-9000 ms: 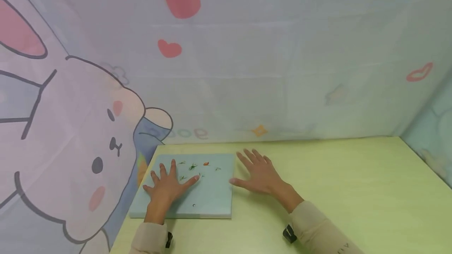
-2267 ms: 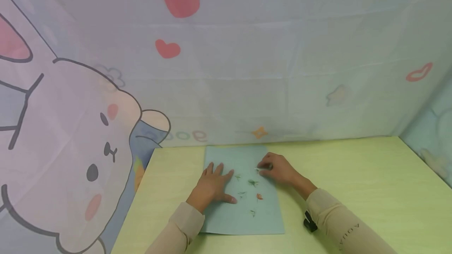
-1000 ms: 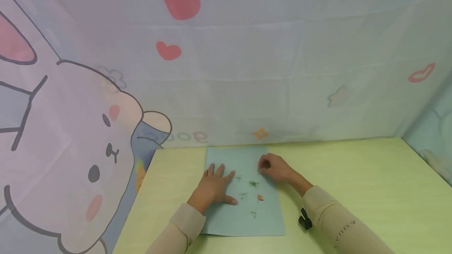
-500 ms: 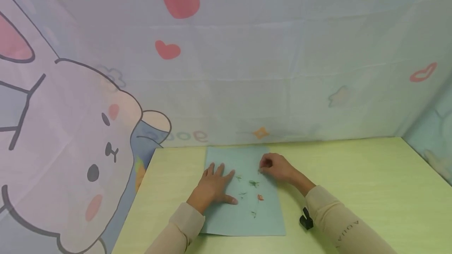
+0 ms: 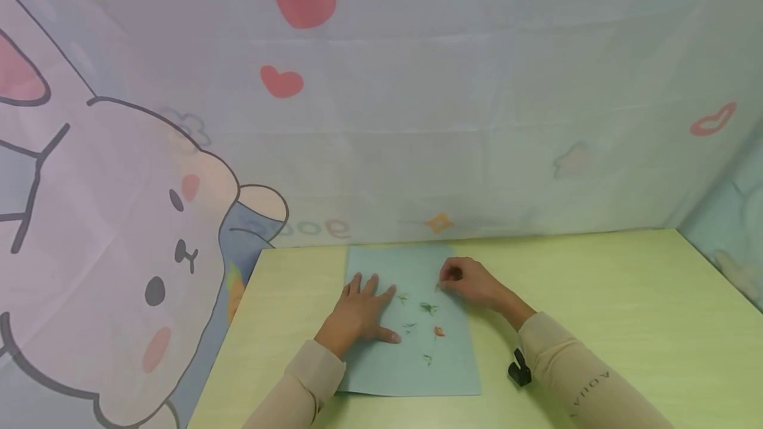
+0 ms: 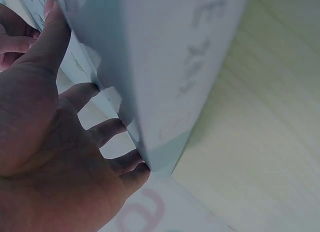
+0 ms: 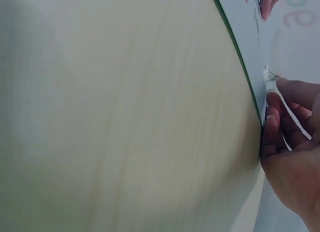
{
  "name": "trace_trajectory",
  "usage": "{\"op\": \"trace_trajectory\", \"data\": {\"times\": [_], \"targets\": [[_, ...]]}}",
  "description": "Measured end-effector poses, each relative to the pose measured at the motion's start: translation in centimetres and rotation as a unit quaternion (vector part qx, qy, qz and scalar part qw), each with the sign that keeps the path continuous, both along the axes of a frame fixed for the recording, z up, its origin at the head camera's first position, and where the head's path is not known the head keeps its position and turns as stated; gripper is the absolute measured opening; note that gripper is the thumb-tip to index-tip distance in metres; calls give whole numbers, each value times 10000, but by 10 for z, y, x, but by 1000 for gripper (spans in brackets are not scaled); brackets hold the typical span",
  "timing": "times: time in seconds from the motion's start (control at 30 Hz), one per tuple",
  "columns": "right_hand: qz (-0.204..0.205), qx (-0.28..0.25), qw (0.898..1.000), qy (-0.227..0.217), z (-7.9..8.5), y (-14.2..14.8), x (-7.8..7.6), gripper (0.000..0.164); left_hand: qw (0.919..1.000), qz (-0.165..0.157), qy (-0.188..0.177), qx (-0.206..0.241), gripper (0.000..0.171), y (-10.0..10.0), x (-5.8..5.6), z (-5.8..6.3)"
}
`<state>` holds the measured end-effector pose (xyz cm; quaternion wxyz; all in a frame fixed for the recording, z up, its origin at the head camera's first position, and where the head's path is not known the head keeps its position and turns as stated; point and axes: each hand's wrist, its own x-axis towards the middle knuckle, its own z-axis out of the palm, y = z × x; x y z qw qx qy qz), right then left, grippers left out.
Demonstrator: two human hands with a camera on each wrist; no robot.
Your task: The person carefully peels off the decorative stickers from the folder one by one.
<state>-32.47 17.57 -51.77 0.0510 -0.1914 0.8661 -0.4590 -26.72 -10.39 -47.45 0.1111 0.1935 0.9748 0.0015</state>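
Observation:
A light-blue flat cover [image 5: 411, 376], like a book or thin box, lies lengthwise away from me. Small green sprigs [image 5: 428, 308] and an orange flower [image 5: 438, 332] are scattered on its right half. My left hand [image 5: 357, 316] rests on its left part with fingers spread; the left wrist view shows dark lettering [image 6: 192, 67] on a pale face. At the far right edge my right hand [image 5: 471, 283] pinches a small clear piece [image 7: 266, 72] with a thin green sprig between thumb and fingertip. Its other fingers are curled beside the cover's edge.
A pale yellow-green table [image 5: 596, 310] carries the cover and reaches out on both sides. A printed cloth [image 5: 381, 118] with hearts and a rabbit hangs behind it. A black clip-like device [image 5: 519, 369] hangs under the right cuff.
Since the earliest frame the cover has turned a quarter and shifted right, and the right hand has come onto its far right edge, pinching. Over the last second both hands stay nearly still.

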Motion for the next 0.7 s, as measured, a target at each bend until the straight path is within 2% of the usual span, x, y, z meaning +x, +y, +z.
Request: {"op": "trace_trajectory", "data": {"times": [0.33,0.6,0.7], "targets": [[-287,-247,9992,95,-1,-3,-2,5,10000,-26,57,74,100,-2,-1,0],[-560,-42,9978,348,2,-4,3,11,10000,-48,37,37,100,-1,0,-4],[-568,72,9974,434,3,-3,5,9,10000,-37,72,-3,101,-1,0,-4]]}}
